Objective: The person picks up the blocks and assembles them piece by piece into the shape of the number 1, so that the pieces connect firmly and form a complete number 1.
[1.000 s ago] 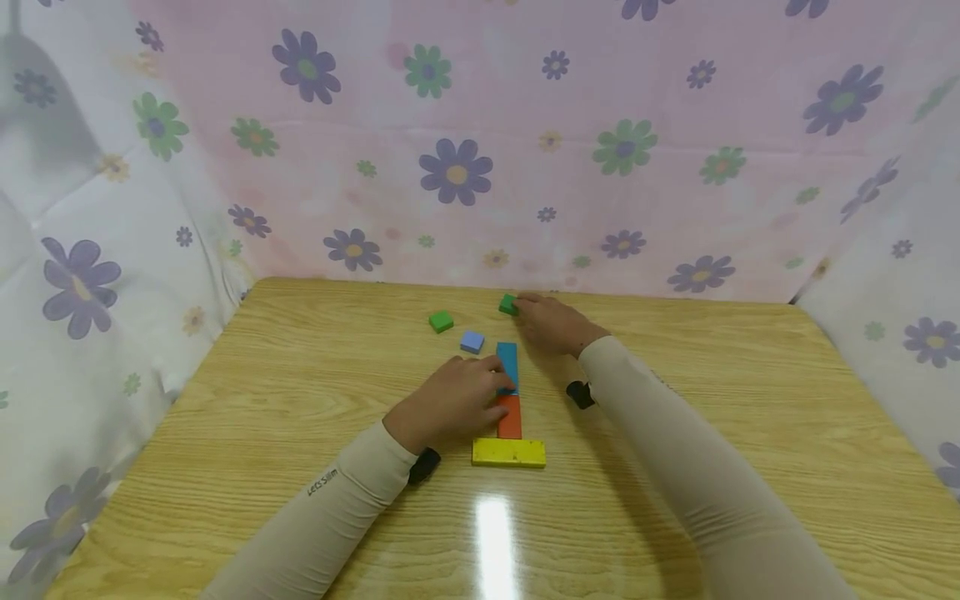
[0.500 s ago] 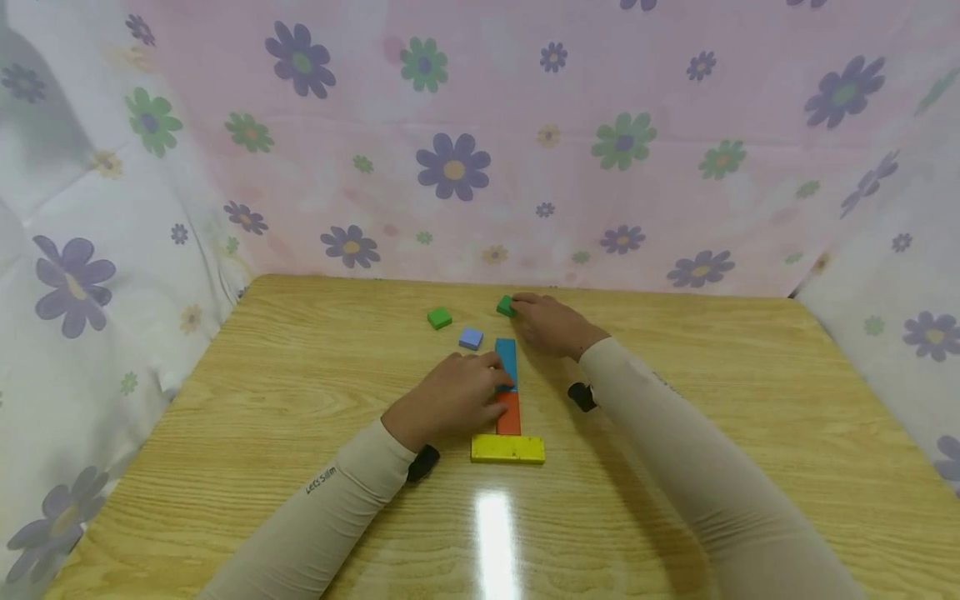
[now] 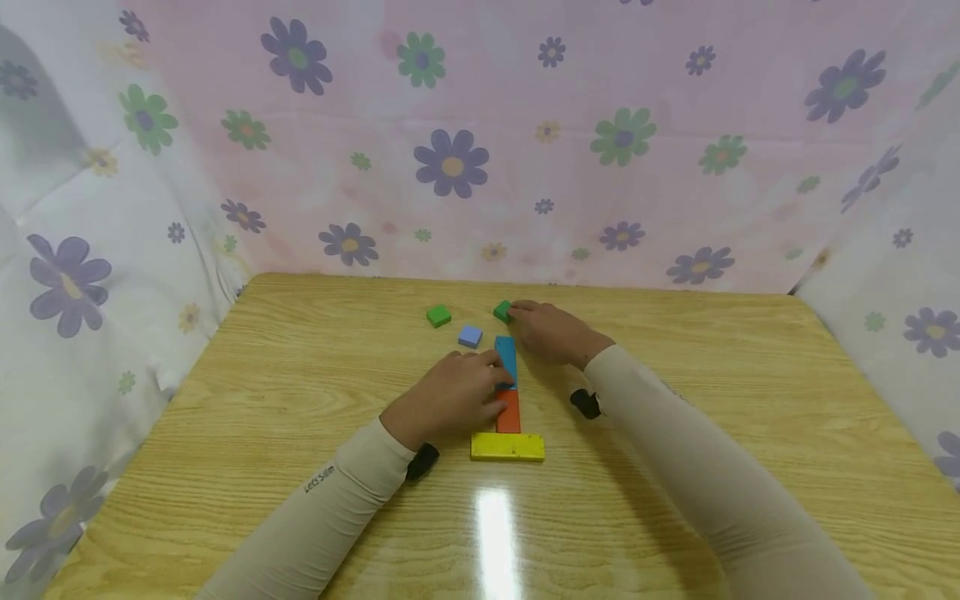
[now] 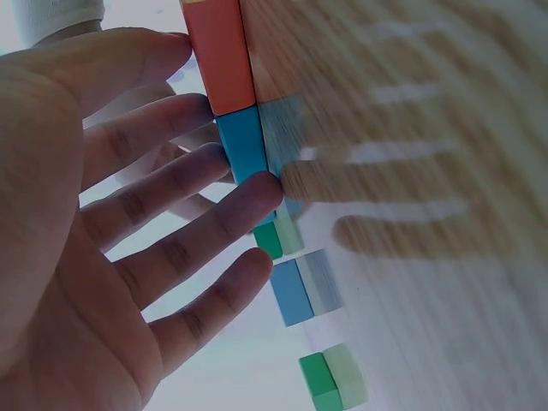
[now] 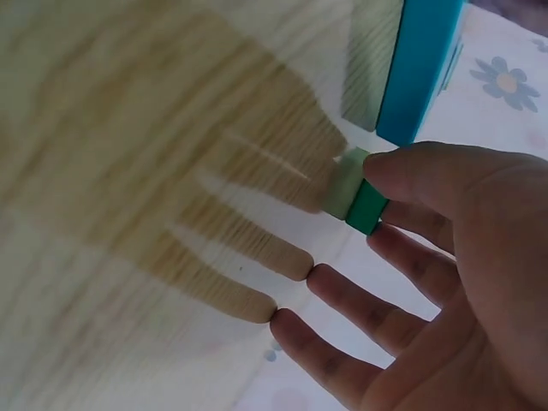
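Note:
Blue (image 3: 506,352) and red (image 3: 508,413) rectangular blocks lie end to end in a line on the wooden table (image 3: 315,358). A yellow block (image 3: 507,447) lies crosswise at the red one's near end. With its fingers spread and fairly straight, my left hand (image 3: 450,400) touches the line, thumb by the red block and fingertips on the blue one. Beyond the blue block's far end, my right hand (image 3: 555,332) pinches a small green block (image 5: 368,207) between thumb and index finger. Its other fingertips rest on the tabletop, as the right wrist view shows.
Left of the line's far end lie a small light-blue block (image 3: 470,336) and another green block (image 3: 438,316). A flowered curtain (image 3: 517,167) hangs along the table's back edge and both sides. Light glares off the table's near part.
My right hand has drawn the small green block slightly nearer to me, closer to the blue block's far end. My left hand keeps its place on the line.

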`<action>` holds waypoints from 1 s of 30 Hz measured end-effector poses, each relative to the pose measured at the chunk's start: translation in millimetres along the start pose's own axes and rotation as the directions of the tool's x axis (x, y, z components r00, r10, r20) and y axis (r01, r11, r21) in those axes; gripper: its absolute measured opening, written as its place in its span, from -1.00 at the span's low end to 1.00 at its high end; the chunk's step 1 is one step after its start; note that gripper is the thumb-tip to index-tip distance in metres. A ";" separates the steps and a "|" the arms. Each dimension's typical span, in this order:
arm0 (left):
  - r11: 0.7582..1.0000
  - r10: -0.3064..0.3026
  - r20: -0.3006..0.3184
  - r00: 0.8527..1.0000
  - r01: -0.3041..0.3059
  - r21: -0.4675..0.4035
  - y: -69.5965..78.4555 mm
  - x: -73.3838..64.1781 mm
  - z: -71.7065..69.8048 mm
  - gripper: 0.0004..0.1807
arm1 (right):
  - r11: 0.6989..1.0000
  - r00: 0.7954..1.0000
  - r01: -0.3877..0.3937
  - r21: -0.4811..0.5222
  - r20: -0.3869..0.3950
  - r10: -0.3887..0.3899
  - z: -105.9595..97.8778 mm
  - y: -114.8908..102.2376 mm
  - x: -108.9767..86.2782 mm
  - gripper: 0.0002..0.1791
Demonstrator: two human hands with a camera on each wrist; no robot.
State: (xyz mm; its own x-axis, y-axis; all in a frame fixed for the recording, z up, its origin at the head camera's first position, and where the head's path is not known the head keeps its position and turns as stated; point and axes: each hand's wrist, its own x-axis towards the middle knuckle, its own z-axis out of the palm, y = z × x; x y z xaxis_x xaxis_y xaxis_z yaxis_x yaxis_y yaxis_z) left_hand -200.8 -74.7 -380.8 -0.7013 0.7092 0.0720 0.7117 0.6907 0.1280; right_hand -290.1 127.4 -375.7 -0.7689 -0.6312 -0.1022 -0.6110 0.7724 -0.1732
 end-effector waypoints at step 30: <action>1.000 0.010 -0.008 1.000 -0.010 -0.001 -1.0 0.4 -0.2 -0.70 | 0.998 0.997 0.016 0.066 -0.077 -0.011 10.5 -16.4 -20.5 -0.53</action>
State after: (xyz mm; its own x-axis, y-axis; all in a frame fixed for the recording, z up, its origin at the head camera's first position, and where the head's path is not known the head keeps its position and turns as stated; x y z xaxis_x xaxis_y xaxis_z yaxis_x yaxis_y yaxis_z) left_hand -201.8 -75.1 -380.7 -0.6943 0.7150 0.0816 0.7188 0.6834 0.1278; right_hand -262.4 127.0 -381.1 -0.7740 -0.6327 -0.0250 -0.6098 0.7555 -0.2393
